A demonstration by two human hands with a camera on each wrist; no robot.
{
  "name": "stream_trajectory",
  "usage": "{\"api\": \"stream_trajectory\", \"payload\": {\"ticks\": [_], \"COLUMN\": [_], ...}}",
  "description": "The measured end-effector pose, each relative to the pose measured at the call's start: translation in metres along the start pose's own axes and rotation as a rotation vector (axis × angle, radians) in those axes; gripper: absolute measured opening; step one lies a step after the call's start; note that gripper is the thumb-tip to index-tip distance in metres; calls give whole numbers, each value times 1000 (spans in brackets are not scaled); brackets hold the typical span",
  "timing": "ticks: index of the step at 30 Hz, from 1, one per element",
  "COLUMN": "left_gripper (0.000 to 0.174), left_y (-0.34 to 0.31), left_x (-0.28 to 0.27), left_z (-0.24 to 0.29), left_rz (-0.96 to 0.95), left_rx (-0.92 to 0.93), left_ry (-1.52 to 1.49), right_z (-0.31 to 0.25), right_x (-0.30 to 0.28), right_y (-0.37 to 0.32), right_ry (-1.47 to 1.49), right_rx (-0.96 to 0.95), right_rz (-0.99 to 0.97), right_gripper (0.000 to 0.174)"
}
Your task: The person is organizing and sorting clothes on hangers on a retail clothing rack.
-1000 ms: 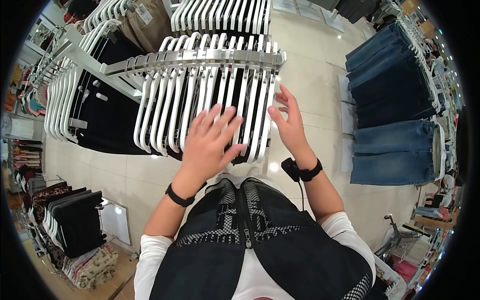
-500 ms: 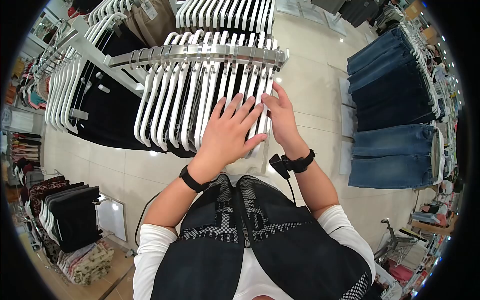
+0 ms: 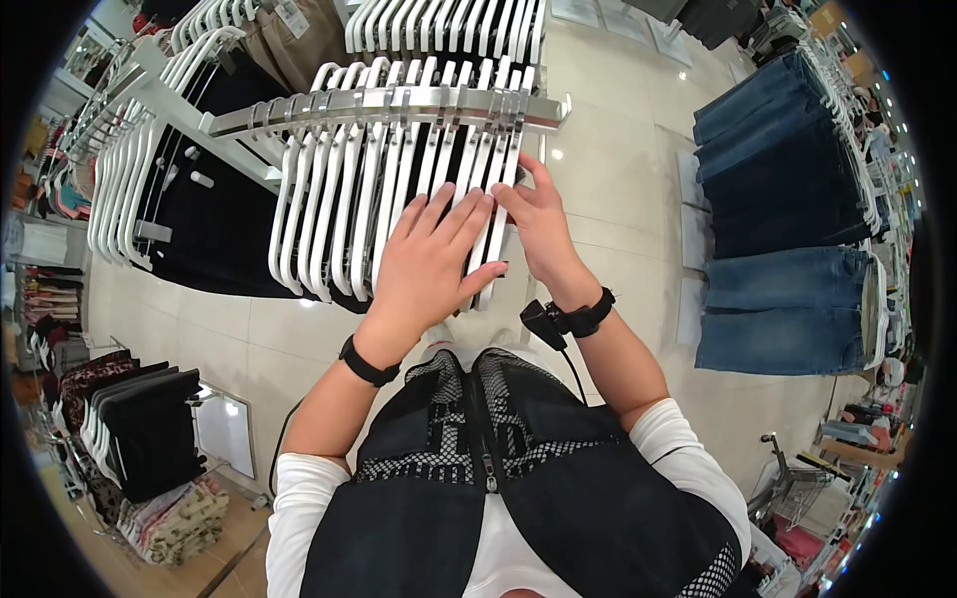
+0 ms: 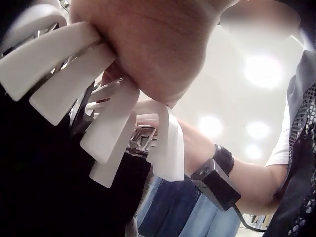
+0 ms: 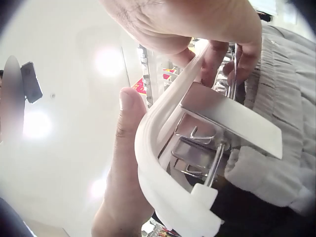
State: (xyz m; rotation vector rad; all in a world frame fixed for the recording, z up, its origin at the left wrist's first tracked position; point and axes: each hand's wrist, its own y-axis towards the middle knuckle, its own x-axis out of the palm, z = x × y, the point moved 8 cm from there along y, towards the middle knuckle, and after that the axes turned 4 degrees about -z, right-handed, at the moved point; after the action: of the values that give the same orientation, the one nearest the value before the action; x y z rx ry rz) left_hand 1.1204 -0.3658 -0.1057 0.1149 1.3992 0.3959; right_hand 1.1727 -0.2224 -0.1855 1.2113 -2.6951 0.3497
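Observation:
A row of white hangers (image 3: 339,199) with black garments (image 3: 209,239) hangs on a chrome rail (image 3: 399,100) in front of me. My left hand (image 3: 429,264) lies flat with straight fingers across the last few hangers, pressing on them; in the left wrist view its palm (image 4: 148,44) sits on the hanger ends (image 4: 113,133). My right hand (image 3: 538,224) grips the end hanger at the right of the row. In the right wrist view its fingers (image 5: 222,54) curl over that white hanger (image 5: 163,148), with the thumb (image 5: 126,128) behind, beside a metal clip (image 5: 222,118) and a grey garment (image 5: 281,123).
A rack of blue jeans (image 3: 788,199) stands to the right across a tiled aisle (image 3: 628,179). More white hangers (image 3: 439,25) hang on a rail farther ahead. A low rack of dark clothes (image 3: 150,439) is at lower left. A trolley (image 3: 797,478) is at lower right.
Both hands came down onto the hangers. The right hand closed on the end hanger, and the row has slid left along the rail, baring the rail's right end.

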Motion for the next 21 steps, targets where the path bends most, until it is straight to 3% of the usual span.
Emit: {"api": "stream_trajectory", "payload": {"ticks": [10, 21], "left_gripper": [86, 88], "left_y": [1, 4], "left_x": [9, 6], "left_z": [3, 7], "left_rz": [-51, -43], "left_rx": [35, -12], "left_ry": [-2, -14], "right_z": [-6, -3], "right_x": [-19, -26], "right_y": [-11, -9], "right_ry": [-20, -137], "right_rx": [-45, -22], "right_rz": [107, -6], "right_gripper": [67, 68]}}
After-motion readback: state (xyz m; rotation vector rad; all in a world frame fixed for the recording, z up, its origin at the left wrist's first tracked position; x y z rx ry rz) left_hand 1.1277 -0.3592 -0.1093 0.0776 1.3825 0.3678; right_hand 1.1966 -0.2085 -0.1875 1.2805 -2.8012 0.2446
